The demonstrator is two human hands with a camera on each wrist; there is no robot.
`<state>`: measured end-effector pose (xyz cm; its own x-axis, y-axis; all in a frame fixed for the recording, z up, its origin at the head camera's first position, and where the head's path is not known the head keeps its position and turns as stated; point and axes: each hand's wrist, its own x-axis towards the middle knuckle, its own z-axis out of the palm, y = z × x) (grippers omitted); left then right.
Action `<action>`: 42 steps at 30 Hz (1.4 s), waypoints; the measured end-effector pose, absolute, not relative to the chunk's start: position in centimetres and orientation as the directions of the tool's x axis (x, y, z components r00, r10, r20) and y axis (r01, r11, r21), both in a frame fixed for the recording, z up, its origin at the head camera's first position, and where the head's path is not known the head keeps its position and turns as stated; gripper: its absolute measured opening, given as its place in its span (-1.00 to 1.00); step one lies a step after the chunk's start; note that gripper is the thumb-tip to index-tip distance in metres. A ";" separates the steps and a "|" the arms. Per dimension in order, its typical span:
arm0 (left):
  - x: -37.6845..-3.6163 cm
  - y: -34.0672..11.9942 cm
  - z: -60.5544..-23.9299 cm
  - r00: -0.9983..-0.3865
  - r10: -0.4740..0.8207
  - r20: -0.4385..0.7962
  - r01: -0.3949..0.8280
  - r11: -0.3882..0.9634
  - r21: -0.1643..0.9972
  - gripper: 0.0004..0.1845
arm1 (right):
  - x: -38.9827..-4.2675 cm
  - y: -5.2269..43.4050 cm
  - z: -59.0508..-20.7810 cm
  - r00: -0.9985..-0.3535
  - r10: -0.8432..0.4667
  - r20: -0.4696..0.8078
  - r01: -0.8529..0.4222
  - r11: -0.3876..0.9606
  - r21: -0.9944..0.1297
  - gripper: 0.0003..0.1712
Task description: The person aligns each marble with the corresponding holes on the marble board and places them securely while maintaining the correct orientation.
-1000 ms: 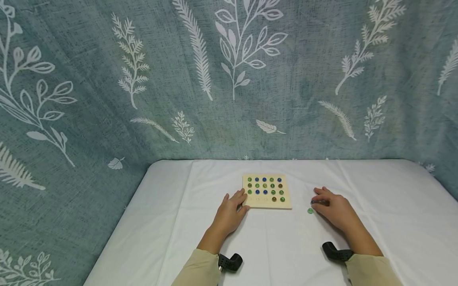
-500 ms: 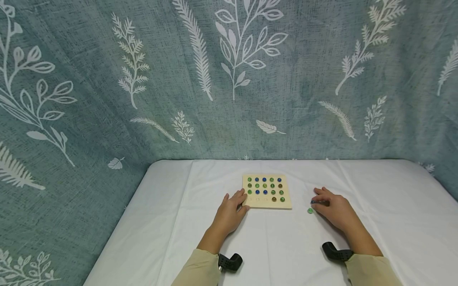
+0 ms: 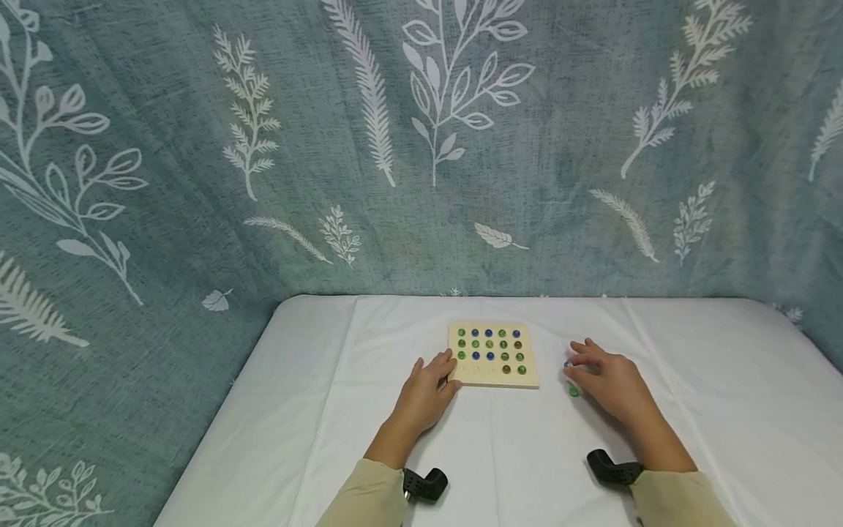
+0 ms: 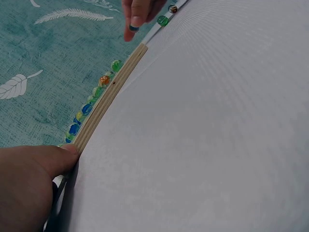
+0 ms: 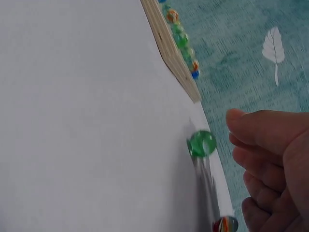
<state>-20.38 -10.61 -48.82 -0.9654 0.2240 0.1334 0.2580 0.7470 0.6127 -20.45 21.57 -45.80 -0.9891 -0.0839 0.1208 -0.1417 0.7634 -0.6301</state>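
My left hand (image 3: pixel 423 395) grips the near left corner of a pale wooden board (image 3: pixel 481 380), its thumb at the front edge in the left wrist view. Rows of green, blue and brownish glass marbles sit on the board; its nearest row shows bare hollows at the left. Right of the board, my right hand (image 3: pixel 612 380) pinches a blue marble (image 4: pixel 133 28) between thumb and fingers. A green marble (image 3: pixel 574 391) lies on the cloth just below those fingers. Another marble (image 5: pixel 225 224), with red and orange streaks, shows in the right wrist view; my right hand hides it in the head view.
A white cloth (image 3: pixel 369 344) covers the table. Behind it and on the left hangs a teal curtain (image 3: pixel 395 241) with white leaf patterns. A black wrist device (image 3: pixel 424 484) is on my left wrist, and another black device (image 3: pixel 612 468) on my right.
My right hand has shifted slightly left and away from me with the blue marble pinched in it. My left hand stays on the board. The head view has tilted a little.
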 end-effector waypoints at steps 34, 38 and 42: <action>-20.6 -10.7 -48.9 -0.958 0.248 0.144 0.284 0.752 0.595 -0.47 | -22.5 10.5 -45.5 -0.945 -0.310 0.107 -0.317 0.776 -0.545 -0.73; -20.6 -10.8 -48.9 -0.960 0.243 0.140 0.278 0.754 0.595 -0.47 | -22.5 10.3 -45.5 -0.945 -0.309 0.105 -0.316 0.785 -0.533 -0.71; -20.5 -10.9 -48.9 -0.959 0.242 0.145 0.280 0.757 0.591 -0.47 | -22.5 10.2 -45.6 -0.945 -0.308 0.108 -0.315 0.780 -0.541 -0.73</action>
